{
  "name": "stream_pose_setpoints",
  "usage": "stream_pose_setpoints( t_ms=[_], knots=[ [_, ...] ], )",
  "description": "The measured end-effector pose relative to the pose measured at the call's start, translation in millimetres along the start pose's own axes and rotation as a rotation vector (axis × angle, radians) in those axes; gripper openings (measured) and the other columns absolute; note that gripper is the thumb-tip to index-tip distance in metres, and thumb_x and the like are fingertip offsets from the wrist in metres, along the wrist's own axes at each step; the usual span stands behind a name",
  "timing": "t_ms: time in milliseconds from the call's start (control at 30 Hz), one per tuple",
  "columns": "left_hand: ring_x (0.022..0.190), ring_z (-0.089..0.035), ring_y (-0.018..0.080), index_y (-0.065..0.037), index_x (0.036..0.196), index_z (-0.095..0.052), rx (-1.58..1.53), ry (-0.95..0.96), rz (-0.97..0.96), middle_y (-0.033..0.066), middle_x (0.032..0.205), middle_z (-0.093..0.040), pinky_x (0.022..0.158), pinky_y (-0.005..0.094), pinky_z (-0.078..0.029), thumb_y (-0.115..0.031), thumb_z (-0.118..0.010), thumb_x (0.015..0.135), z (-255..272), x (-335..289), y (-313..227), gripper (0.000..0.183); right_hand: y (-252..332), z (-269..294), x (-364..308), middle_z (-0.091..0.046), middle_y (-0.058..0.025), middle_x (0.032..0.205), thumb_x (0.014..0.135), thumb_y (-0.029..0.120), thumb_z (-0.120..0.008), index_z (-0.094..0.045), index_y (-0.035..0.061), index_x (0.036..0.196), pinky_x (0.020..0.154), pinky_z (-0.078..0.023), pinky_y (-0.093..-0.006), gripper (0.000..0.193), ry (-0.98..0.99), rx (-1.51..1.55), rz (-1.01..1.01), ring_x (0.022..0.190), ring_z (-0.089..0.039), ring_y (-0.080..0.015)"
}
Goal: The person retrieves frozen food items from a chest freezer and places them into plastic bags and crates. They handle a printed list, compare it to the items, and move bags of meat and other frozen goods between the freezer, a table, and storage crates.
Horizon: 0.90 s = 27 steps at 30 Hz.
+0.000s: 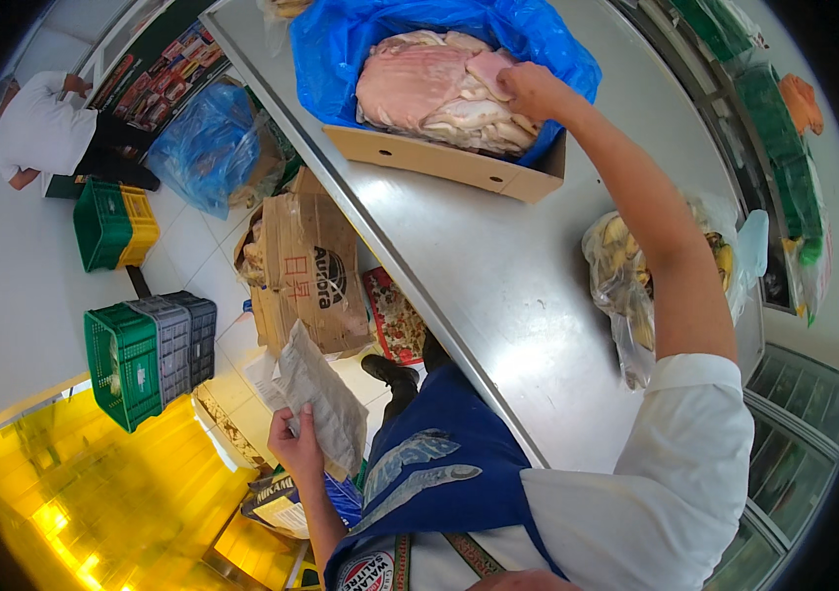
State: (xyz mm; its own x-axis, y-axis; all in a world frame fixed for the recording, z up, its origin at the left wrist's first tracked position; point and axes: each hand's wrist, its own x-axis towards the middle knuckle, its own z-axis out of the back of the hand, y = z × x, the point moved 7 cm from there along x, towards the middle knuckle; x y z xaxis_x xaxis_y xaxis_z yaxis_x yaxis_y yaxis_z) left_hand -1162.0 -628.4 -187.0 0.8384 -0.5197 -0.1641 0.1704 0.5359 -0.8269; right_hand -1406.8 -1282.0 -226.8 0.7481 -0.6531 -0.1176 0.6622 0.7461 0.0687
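Observation:
My right hand point(536, 95) reaches into a cardboard box point(410, 156) on the metal table, its fingers pinching the edge of a pale pink piece of raw meat point(485, 73). More flat, pink and whitish raw meat point(405, 84) lies stacked inside the box, within a blue plastic liner point(326, 59) folded out over the rim. Low on the left, beside the table, my left hand point(299, 445) grips a flat greyish-white packet point(326, 404) by its lower edge, thumb on top. The packet's contents cannot be made out.
Clear plastic bags of yellowish produce point(616, 246) lie on the metal table point(498, 295) at right. Left on the floor stand an open brown carton point(306, 271), a blue plastic bag point(208, 148) and stacked crates point(129, 360). A person in white point(45, 128) bends at far left.

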Motion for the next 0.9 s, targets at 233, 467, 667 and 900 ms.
stream_pose_setpoints(
  t_ms=[233, 467, 667, 900],
  knots=[
    [0.082, -0.058, 0.0118, 0.0, 0.092, -0.064, 0.057, -0.03, 0.017, 0.0045, 0.086, -0.068, 0.077, 0.0269, -0.048, -0.006, -0.076, 0.094, 6.3, -3.0, 3.9, 0.014, -20.6, 6.7, 16.2, -0.074, -0.0216, 0.098, 0.084, 0.018, -0.074, -0.072, 0.0033, 0.106, 0.081, -0.057, -0.0455, 0.026, -0.125, 0.155, -0.011, 0.092, -0.072, -0.0392],
    [0.085, -0.058, 0.0116, 0.001, 0.092, -0.062, 0.032, -0.06, 0.039, 0.0055, 0.09, -0.068, 0.08, 0.0264, -0.047, -0.006, -0.076, 0.094, 10.6, -13.0, 5.7, 0.015, -72.0, 21.5, 40.8, -0.077, -0.0162, 0.105, 0.079, 0.015, -0.074, -0.076, 0.0067, 0.117, 0.088, -0.056, -0.0409, 0.038, -0.07, 0.306, -0.042, 0.1, -0.073, -0.0298],
    [0.086, -0.057, 0.0119, 0.001, 0.092, -0.062, 0.084, -0.053, 0.087, 0.0047, 0.09, -0.067, 0.082, 0.0266, -0.046, -0.005, -0.075, 0.095, 12.1, -14.1, -1.1, 0.015, -152.1, 48.7, 51.3, -0.076, -0.0179, 0.106, 0.077, 0.015, -0.071, -0.077, 0.0073, 0.117, 0.09, -0.056, -0.0406, 0.041, -0.311, 0.402, -0.205, 0.098, -0.073, -0.0301],
    [0.089, -0.056, 0.0126, -0.001, 0.093, -0.06, 0.043, -0.039, 0.072, 0.0038, 0.092, -0.065, 0.085, 0.0266, -0.046, -0.006, -0.073, 0.096, 6.6, -13.7, -0.2, 0.014, -162.9, 43.0, 26.1, -0.075, -0.0153, 0.106, 0.082, 0.015, -0.069, -0.074, 0.0064, 0.12, 0.092, -0.055, -0.0412, 0.039, -0.262, 0.473, -0.304, 0.099, -0.071, -0.0291]
  ],
)
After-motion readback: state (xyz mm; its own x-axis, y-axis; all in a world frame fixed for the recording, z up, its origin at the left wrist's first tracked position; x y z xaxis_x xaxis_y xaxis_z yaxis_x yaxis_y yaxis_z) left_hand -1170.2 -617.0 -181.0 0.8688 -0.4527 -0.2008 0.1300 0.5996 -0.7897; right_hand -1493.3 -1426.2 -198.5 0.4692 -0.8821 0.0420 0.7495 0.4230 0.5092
